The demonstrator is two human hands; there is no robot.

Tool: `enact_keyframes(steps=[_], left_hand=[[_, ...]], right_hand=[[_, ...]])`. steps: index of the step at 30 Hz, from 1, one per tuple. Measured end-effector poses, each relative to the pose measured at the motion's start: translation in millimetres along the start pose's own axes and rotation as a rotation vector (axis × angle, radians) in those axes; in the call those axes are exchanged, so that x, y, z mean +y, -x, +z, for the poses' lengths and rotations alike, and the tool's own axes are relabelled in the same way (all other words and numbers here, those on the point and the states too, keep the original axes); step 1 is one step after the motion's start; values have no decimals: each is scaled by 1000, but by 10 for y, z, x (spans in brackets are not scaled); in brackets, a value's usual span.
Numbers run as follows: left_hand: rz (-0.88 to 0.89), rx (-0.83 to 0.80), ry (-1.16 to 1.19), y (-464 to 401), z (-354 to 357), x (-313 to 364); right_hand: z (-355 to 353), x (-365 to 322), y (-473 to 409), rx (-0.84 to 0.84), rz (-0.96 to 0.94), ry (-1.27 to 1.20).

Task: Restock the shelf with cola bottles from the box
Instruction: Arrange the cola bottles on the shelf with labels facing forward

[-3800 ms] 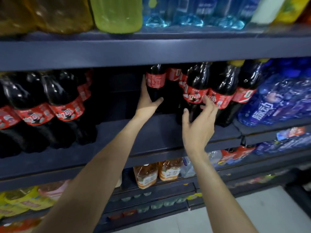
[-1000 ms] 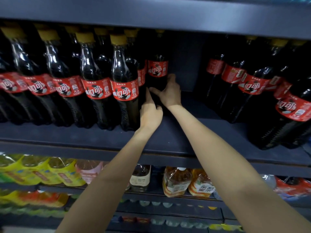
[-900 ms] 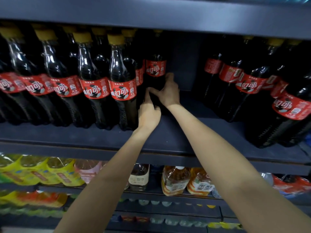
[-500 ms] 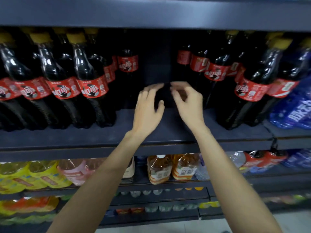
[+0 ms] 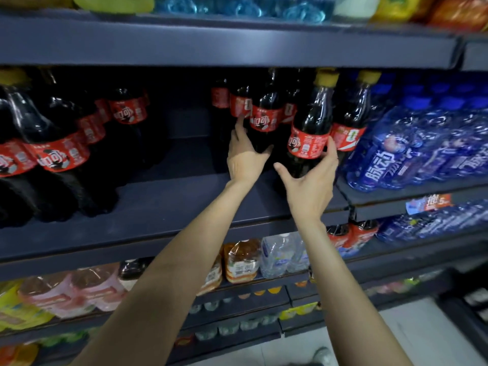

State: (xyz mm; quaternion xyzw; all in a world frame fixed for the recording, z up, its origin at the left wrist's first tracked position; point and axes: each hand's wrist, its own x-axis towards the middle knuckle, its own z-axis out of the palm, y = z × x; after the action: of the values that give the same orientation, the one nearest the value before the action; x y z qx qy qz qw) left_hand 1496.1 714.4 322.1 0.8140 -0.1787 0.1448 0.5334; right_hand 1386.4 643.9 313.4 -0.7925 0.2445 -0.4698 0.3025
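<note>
The right hand [image 5: 310,186] curls its fingers [image 5: 332,147] round an upright cola bottle [image 5: 311,128] on the shelf [image 5: 163,207]. The left hand [image 5: 244,157] clasps its neighbour [image 5: 264,120] just leftward, nearer the gap.

Dark, red-labelled cola bottles [image 5: 311,128] stand upright on navy shelf [image 5: 169,207].
</note>
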Motion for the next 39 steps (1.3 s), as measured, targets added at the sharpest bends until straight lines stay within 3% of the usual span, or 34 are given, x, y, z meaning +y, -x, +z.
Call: enact_keyframes(steps=[6, 13, 21, 29, 36, 39], left_hand=[[15, 94, -24, 51, -39, 9], [-36, 294, -9, 397, -707, -354], [-152, 488, -183, 311, -1322, -595], [-169, 587, -420, 169, -1365, -744], [-131, 560, -698, 199, -1450, -896], [-124, 510, -686, 247, -1459, -884]], right_hand=[[82, -15, -83, -14, 25, -115], [88, -119, -44, -410, -34, -384], [550, -561, 20, -646, -14, -565], [864, -760, 66, -698, -83, -550], [987, -839, 139, -718, -91, -549], [981, -854, 168, -712, -94, -543]])
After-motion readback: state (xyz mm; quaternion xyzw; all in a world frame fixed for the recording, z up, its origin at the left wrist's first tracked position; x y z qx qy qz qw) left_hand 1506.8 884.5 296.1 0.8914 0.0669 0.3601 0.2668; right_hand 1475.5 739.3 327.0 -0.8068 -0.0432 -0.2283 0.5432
